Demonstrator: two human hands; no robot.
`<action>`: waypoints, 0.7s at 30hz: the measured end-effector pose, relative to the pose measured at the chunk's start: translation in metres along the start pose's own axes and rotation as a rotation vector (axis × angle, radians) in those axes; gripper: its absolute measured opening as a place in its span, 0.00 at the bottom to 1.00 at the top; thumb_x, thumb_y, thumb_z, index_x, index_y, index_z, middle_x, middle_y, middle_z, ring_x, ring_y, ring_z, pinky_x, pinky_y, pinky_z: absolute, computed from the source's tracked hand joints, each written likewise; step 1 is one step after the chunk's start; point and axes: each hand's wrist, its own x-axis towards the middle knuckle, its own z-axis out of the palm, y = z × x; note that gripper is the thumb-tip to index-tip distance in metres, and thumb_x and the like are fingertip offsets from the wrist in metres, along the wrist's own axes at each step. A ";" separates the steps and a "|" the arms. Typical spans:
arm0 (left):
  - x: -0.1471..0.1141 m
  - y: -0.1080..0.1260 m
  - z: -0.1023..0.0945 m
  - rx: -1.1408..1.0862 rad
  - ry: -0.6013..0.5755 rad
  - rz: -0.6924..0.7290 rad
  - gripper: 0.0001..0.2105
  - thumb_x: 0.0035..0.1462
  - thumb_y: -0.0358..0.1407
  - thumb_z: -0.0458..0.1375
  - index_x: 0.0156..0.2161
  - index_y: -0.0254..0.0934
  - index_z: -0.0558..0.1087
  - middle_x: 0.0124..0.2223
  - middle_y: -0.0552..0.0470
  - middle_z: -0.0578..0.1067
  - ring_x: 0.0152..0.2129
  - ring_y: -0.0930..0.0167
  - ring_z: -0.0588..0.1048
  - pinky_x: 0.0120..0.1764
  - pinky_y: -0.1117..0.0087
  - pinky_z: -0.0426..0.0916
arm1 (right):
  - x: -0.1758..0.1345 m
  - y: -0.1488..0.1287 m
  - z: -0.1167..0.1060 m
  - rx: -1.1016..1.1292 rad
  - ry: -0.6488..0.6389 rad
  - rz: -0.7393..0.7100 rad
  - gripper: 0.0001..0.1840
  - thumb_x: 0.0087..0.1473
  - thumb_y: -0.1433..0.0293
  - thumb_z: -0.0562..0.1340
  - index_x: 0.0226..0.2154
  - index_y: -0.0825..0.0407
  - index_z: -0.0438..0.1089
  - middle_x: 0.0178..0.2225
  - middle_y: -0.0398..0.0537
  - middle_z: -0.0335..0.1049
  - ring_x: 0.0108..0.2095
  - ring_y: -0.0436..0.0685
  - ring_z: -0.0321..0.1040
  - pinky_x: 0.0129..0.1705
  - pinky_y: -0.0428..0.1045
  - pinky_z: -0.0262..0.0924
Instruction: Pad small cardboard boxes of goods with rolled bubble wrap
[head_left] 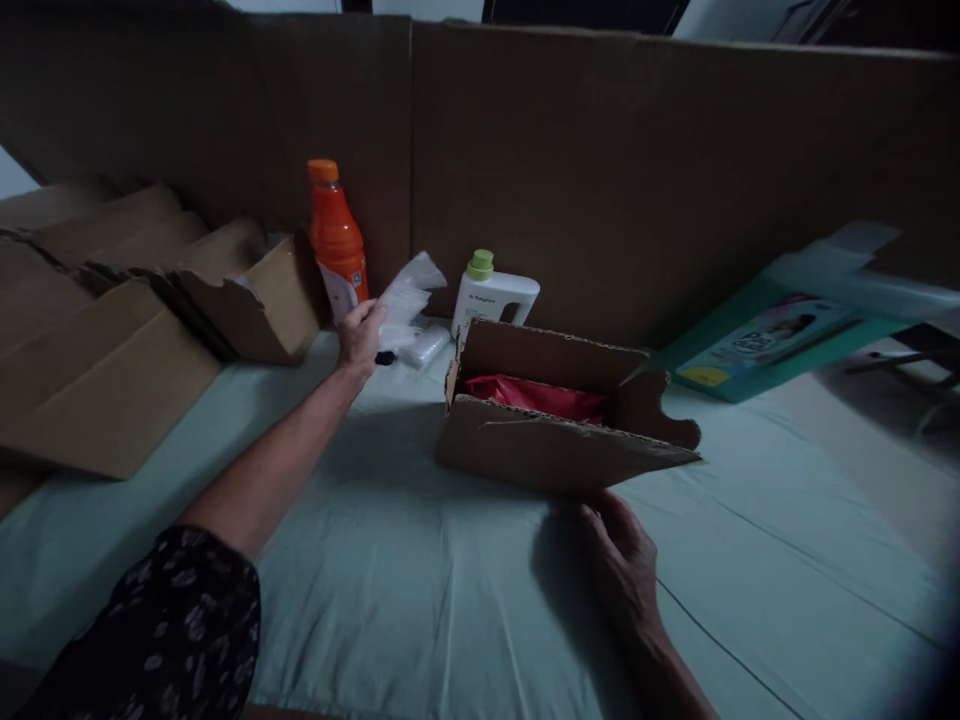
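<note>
My left hand (pixel 360 335) is closed around a crumpled sheet of clear plastic wrap (pixel 409 295), which looks like bubble wrap. Under that sheet lies another clear plastic bundle (pixel 426 345), and a small black object (pixel 385 358) shows close to my fingers. At the near lower edge of an open cardboard box (pixel 555 455), my right hand (pixel 621 555) has its fingers curled against the cardboard, the fingertips partly hidden. Inside the box is a red, shiny package (pixel 536 397); the rest of its contents is hidden by the walls.
An orange bottle (pixel 337 235) and a white green-capped bottle (pixel 491 298) stand along a tall cardboard panel (pixel 600 190). Several open cardboard boxes (pixel 112 380) fill the left side. A big teal liquid container (pixel 772 335) is at the right. Pale green cloth (pixel 405 600) covers the surface.
</note>
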 end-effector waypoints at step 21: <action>-0.230 0.004 -0.120 -0.360 -0.378 -0.536 0.16 0.40 0.39 0.74 0.36 0.36 0.80 0.31 0.51 0.82 0.28 0.66 0.79 0.34 0.69 0.71 | -0.099 -0.107 0.105 0.513 -0.818 0.176 0.32 0.48 0.40 0.67 0.39 0.50 0.79 0.40 0.51 0.80 0.40 0.62 0.75 0.41 0.54 0.68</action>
